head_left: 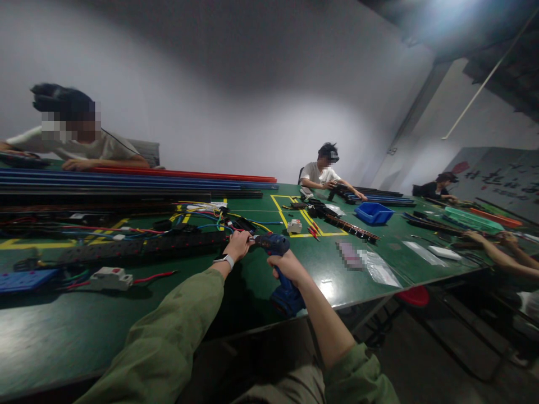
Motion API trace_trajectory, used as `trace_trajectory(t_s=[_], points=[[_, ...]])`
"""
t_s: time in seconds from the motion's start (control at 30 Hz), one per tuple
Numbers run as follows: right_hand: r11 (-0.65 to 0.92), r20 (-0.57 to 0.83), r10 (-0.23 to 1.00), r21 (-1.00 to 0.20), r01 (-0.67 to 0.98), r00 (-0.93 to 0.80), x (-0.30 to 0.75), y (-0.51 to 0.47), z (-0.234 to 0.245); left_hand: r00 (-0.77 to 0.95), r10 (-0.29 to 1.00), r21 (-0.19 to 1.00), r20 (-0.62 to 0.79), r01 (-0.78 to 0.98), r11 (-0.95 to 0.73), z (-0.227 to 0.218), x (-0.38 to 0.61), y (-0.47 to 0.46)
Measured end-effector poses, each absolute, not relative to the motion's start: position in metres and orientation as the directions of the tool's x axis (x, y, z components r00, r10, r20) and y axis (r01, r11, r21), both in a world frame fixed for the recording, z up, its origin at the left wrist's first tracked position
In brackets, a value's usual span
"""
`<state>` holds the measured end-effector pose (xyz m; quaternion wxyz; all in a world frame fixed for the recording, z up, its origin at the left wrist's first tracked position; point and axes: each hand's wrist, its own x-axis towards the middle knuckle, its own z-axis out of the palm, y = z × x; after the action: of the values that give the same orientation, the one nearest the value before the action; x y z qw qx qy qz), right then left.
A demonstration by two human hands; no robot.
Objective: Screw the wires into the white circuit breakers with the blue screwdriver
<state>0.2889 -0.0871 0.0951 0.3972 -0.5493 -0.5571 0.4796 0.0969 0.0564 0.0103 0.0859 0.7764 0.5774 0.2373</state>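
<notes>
My right hand (289,266) is wrapped round the grip of a blue cordless drill (273,243), its chuck pointing left. My left hand (238,246), with a pale watch on the wrist, is closed right by the drill's tip. Its fingers cover whatever they pinch there. A long black power strip (168,247) runs leftward from beside my left hand. Just beyond that hand lies a small black part (244,224) with coloured wires (210,210) around it.
Left of my arm lie a white circuit breaker (110,278) with a red wire and a blue socket strip (26,280). Another breaker (295,226) and a blue bin (374,213) stand rightward. Long blue rails (126,180) line the back. Co-workers sit around the green table (261,202).
</notes>
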Motion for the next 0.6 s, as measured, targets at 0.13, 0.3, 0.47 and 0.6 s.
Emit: trace_trajectory(t_s=[0.13, 0.3, 0.47, 0.6], points=[[-0.044, -0.067, 0.993, -0.975, 0.218, -0.101, 0.289, -0.0869, 0.0944, 0.221, 0.934, 0.4, 0.281, 0.858, -0.323, 0.0081, 0.0967, 0.0573], [-0.047, -0.069, 0.993, -0.974, 0.222, -0.094, 0.2889, -0.087, 0.0953, 0.22, 0.933, 0.387, 0.285, 0.864, -0.322, 0.0066, 0.0968, 0.0578], [-0.044, -0.067, 0.993, -0.976, 0.215, -0.1, 0.2887, -0.0877, 0.0967, 0.223, 0.934, 0.393, 0.279, 0.861, -0.323, 0.0067, 0.0966, 0.0581], [-0.038, -0.059, 0.994, -0.976, 0.216, -0.094, 0.2884, -0.0869, 0.0958, 0.232, 0.927, 0.406, 0.294, 0.848, -0.341, 0.0069, 0.0962, 0.0583]])
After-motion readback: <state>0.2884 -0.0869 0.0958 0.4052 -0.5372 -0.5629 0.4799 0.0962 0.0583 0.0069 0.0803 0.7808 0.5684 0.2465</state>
